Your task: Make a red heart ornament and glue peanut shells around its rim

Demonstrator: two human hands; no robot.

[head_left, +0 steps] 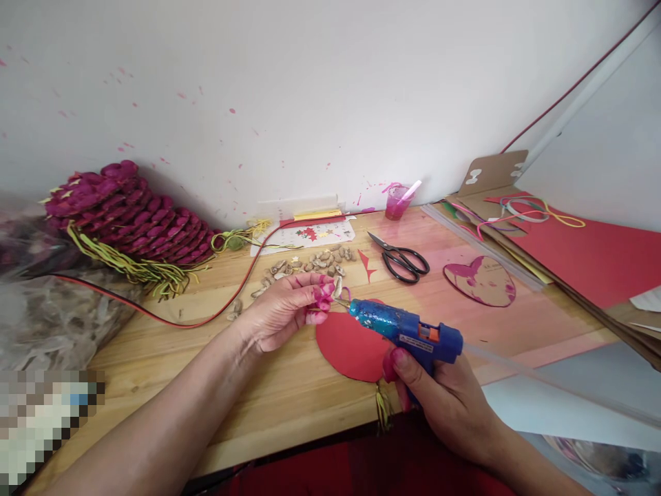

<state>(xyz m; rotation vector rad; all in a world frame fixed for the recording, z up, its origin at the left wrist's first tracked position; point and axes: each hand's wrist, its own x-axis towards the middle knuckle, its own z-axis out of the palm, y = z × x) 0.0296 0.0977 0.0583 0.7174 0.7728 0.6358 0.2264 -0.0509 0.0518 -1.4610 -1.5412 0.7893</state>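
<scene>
Between the pink-stained fingertips of my left hand [289,306] is a peanut shell [338,286], its hollow side partly showing. My right hand [438,393] is wrapped round the handle of a blue glue gun [407,331], whose metal nozzle points left at the shell, touching it or very close. A clear glue stick [496,362] sticks out of the gun's back end. Below the gun lies a red paper shape [345,344] with a yellow-green tassel [383,408] at its near edge; the gun and right hand hide part of it. More peanut shells [323,260] are scattered behind my left hand.
Black-handled scissors [405,265] and a pink-stained cardboard heart [480,281] lie to the right. A pink cup [397,201] stands by the wall. Magenta strung shells [139,213] and plastic bags [56,324] are at left. A red-black cord [206,320] crosses the table. Red sheets [593,248] lie right.
</scene>
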